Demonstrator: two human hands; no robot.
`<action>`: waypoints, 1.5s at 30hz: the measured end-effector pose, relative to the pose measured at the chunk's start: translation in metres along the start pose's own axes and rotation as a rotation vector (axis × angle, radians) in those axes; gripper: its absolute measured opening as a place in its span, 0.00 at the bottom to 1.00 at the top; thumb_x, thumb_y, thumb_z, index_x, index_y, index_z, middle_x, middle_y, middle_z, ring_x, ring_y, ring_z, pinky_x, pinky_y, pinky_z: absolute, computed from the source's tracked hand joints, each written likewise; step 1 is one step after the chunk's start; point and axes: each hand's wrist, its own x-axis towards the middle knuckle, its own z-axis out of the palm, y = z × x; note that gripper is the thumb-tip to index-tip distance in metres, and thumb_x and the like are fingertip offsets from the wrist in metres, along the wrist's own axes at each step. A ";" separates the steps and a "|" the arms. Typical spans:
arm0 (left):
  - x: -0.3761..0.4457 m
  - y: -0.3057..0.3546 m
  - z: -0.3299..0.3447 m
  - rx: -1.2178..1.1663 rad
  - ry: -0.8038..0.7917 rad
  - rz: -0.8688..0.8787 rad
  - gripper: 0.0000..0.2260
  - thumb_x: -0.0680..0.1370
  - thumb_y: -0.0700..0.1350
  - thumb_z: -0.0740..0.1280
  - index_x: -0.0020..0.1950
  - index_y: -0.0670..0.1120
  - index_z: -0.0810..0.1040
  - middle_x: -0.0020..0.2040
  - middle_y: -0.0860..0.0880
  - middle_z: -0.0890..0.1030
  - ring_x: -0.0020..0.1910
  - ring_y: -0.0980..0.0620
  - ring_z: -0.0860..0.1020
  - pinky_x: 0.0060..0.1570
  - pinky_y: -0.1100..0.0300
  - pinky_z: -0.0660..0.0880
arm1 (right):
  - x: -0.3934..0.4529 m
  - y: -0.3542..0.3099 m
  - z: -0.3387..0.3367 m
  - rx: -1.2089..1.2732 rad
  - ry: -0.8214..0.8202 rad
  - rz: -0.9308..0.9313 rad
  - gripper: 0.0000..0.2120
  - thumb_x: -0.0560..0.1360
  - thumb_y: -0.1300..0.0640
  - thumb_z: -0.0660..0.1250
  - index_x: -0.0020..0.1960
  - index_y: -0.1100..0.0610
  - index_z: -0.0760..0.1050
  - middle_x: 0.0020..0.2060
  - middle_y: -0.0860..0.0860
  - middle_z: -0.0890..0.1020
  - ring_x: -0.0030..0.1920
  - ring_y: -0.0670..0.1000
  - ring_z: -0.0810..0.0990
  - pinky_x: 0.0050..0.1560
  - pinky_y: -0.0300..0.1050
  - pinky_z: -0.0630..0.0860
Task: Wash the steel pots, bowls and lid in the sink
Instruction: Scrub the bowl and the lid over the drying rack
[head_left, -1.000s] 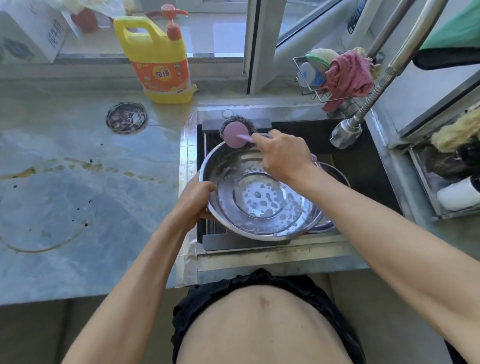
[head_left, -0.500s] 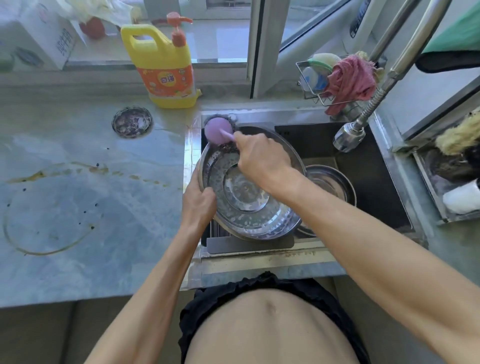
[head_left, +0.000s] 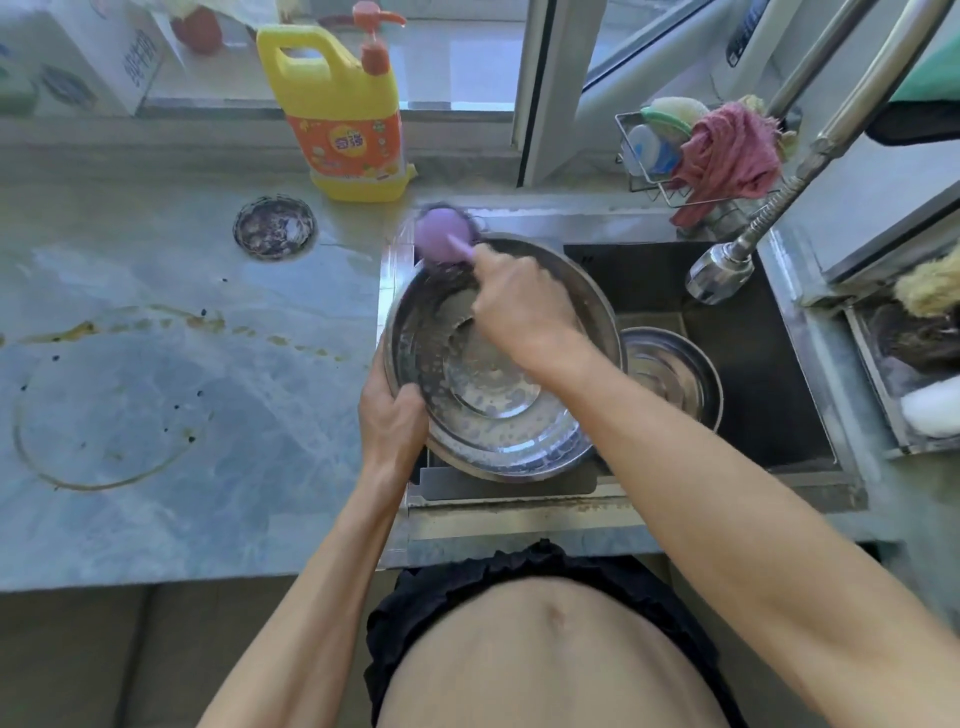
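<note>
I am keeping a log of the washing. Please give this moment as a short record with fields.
left hand: left hand grips the rim of the large steel bowl
right hand: right hand holds the purple scrubber at the bowl's far rim
bowl state: tilted over the sink, soapy inside
also in sink: smaller steel bowl
on counter: yellow detergent bottle

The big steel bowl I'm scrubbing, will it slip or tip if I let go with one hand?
Probably slippery: the big steel bowl looks wet and sudsy inside. It is tilted over the sink edge, steadied by the left hand, so it could likely slide or tip. Thin steel, likely light.
</note>
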 end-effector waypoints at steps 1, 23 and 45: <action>-0.002 -0.003 -0.002 0.011 0.010 -0.005 0.32 0.73 0.31 0.60 0.74 0.56 0.74 0.60 0.59 0.83 0.60 0.60 0.80 0.65 0.54 0.77 | 0.008 0.014 -0.005 0.027 0.006 0.103 0.24 0.79 0.62 0.53 0.72 0.47 0.69 0.55 0.61 0.81 0.54 0.63 0.80 0.47 0.54 0.73; -0.005 -0.011 -0.004 -0.061 0.127 0.048 0.35 0.72 0.32 0.58 0.78 0.54 0.70 0.69 0.53 0.79 0.68 0.54 0.77 0.69 0.49 0.75 | -0.008 0.049 0.005 0.151 0.065 0.184 0.25 0.80 0.64 0.54 0.75 0.49 0.67 0.42 0.53 0.80 0.37 0.54 0.78 0.33 0.47 0.70; 0.032 0.015 0.007 -0.276 0.350 0.013 0.38 0.69 0.35 0.56 0.79 0.54 0.68 0.70 0.56 0.78 0.68 0.58 0.77 0.71 0.55 0.72 | -0.078 0.090 0.018 0.121 -0.094 0.303 0.14 0.80 0.61 0.56 0.61 0.55 0.75 0.47 0.62 0.81 0.47 0.64 0.77 0.39 0.49 0.66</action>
